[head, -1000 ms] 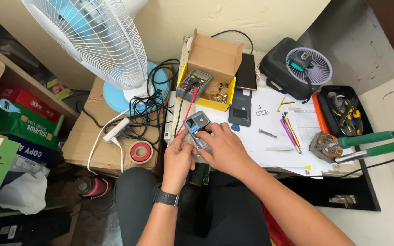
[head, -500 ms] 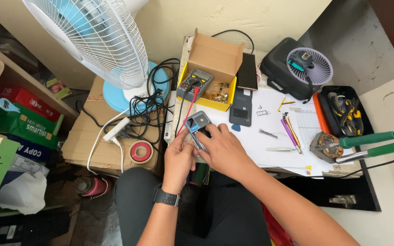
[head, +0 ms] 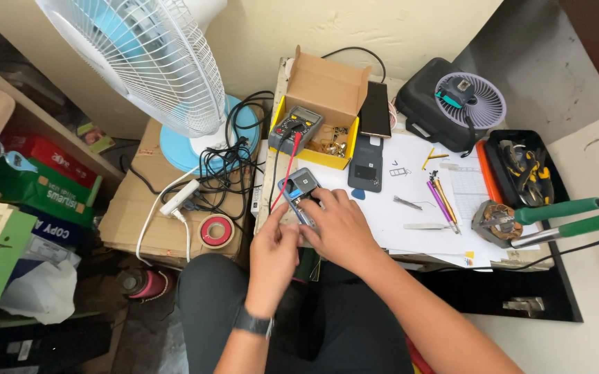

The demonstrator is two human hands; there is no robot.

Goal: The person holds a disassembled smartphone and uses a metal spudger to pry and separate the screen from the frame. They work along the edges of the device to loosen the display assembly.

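A small blue-grey phone-like device lies at the near edge of the white paper-covered desk. My right hand covers its lower half and grips it. My left hand is just left of it, fingers pinched together where the red lead and a black lead come down from the multimeter. The meter sits in a yellow-lined cardboard box. What the fingertips pinch is hidden. A dark watch is on my left wrist.
A dark phone, tweezers and purple and yellow tools lie on the paper. A soldering iron with green handles, a tool tray, a small purple fan, a large white fan, cables and a red tape roll surround the desk.
My left hand has drawn slightly back toward me while my right hand stays on the device. Nothing else has moved.
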